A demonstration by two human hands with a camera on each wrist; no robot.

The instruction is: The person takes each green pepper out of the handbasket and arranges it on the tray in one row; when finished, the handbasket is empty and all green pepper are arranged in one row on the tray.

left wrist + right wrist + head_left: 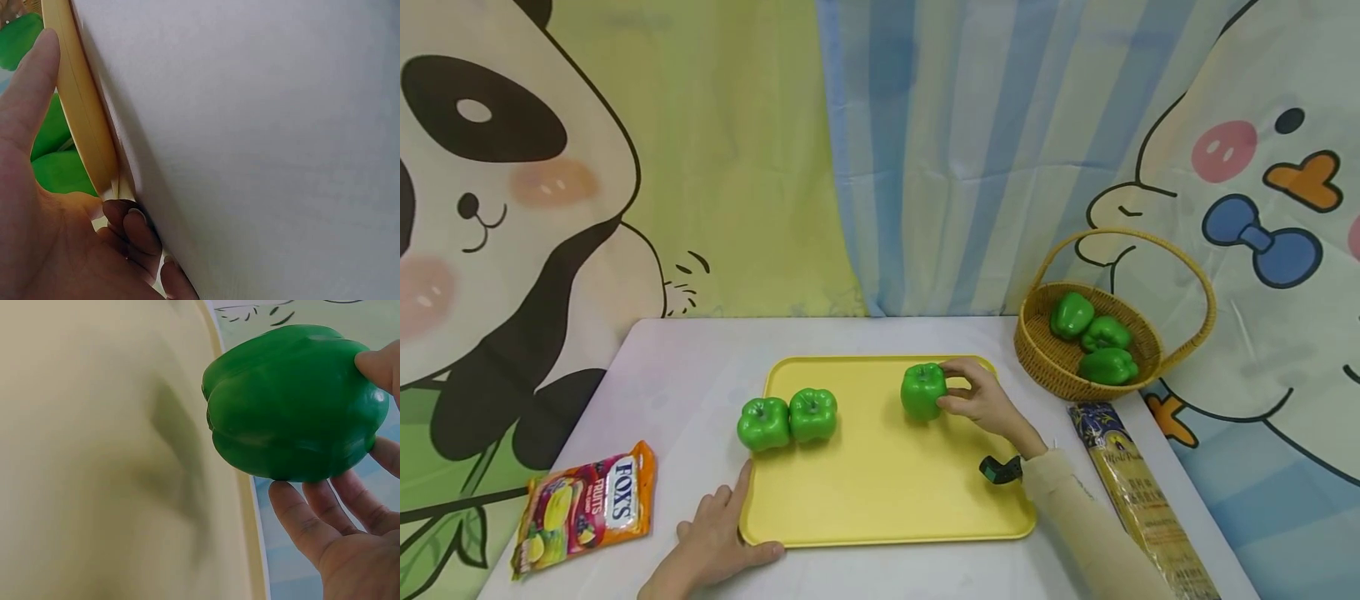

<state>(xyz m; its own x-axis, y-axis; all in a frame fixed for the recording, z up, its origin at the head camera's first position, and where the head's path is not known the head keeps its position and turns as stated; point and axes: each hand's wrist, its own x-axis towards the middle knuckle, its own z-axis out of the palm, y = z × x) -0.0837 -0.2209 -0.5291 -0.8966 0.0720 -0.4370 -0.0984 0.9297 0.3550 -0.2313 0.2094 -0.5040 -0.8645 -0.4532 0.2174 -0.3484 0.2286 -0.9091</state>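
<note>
Right hand [979,402] pinches a green pepper [921,392] by its three-o'clock side, seemingly lifted, at one o'clock over the yellow tray [880,492]; left hand [715,525], spread, touches the eight-o'clock corner. Likely light, firm, slippery: grip midway.

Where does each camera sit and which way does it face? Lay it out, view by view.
Head: worn on the person's head, facing forward and down at the yellow tray; left grip, right grip and right sleeve show.
Left wrist: worn on that wrist, facing the tray's edge and white tabletop; part of the left grip shows.
Right wrist: worn on that wrist, facing the held green bell pepper; the right grip's fingers show.
Shared: head and right wrist views both show that pepper and the tray.
</note>
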